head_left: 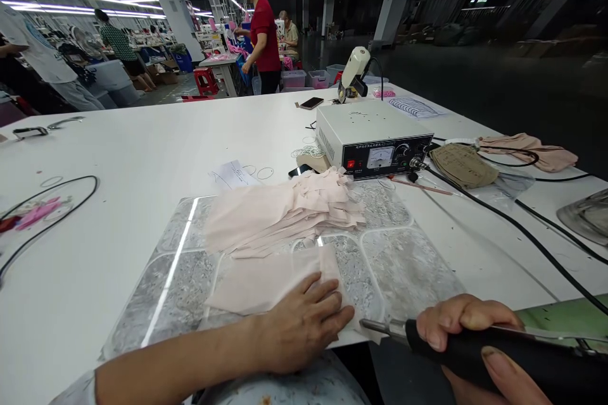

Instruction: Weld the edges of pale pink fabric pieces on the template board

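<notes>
My left hand (pixel 308 323) lies on a pale pink fabric piece (pixel 270 278), its fingers stretched out near the folded right end. With my right hand (pixel 475 335) I grip the black handle of an ultrasonic handpiece (pixel 498 354). Its metal tip points left and is close to the fabric's lower right corner; whether they touch I cannot tell. Beyond my left hand is a stack of pale pink fabric pieces (pixel 280 209) with uneven right ends. Both the single piece and the stack rest on a grey marble-patterned board (pixel 399 259).
Behind the stack stands a white control box (pixel 375 133), its black cable (pixel 503 221) running right. A phone (pixel 311 103), brown cloth (pixel 463 164), pink cloth (pixel 527 149) and paper scrap (pixel 232 175) lie on the white table (pixel 142 145). A person in red (pixel 263 31) stands beyond the table.
</notes>
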`<state>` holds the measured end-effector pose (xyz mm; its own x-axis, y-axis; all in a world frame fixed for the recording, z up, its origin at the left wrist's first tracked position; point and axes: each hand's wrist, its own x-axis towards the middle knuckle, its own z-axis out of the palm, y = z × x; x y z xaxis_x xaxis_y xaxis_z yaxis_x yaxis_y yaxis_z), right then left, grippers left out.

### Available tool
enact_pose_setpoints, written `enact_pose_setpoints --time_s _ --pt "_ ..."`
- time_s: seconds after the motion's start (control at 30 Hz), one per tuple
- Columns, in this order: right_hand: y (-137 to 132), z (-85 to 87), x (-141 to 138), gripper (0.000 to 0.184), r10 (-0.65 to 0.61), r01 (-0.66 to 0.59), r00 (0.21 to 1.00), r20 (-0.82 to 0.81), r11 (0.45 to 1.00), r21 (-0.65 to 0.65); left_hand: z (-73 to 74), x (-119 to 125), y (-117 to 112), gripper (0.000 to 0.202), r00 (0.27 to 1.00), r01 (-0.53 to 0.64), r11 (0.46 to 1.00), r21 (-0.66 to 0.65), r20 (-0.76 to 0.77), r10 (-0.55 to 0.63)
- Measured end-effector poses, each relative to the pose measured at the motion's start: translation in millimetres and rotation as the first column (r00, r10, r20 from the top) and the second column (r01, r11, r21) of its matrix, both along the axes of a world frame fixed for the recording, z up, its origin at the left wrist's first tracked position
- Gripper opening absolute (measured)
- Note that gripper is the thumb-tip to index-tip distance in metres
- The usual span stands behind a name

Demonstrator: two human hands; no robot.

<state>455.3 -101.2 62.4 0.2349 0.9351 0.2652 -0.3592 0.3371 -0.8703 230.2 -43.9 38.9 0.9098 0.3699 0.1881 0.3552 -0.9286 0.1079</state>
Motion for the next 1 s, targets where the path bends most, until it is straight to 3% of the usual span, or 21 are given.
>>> enact_pose_setpoints --time_s 0.37,0.6,1.0 --pt "-3.2 -1.9 2.2 0.012 -0.007 0.007 1.0 -0.011 0.999 -0.044 0.4 0.1 -1.3 0.026 1.0 0.001 0.999 0.043 0.031 -0.003" --pt "2.7 3.3 -3.6 0.01 -0.038 0.038 0.999 -0.002 0.999 0.019 -0.1 -0.8 -1.5 0.026 0.999 0.006 0.999 0.054 0.031 -0.008" --pt "3.5 -14.7 -3.5 0.008 -0.009 0.01 1.0 -0.028 1.0 0.028 0.2 -1.3 -1.4 0.027 1.0 0.015 0.999 0.045 0.014 -0.015"
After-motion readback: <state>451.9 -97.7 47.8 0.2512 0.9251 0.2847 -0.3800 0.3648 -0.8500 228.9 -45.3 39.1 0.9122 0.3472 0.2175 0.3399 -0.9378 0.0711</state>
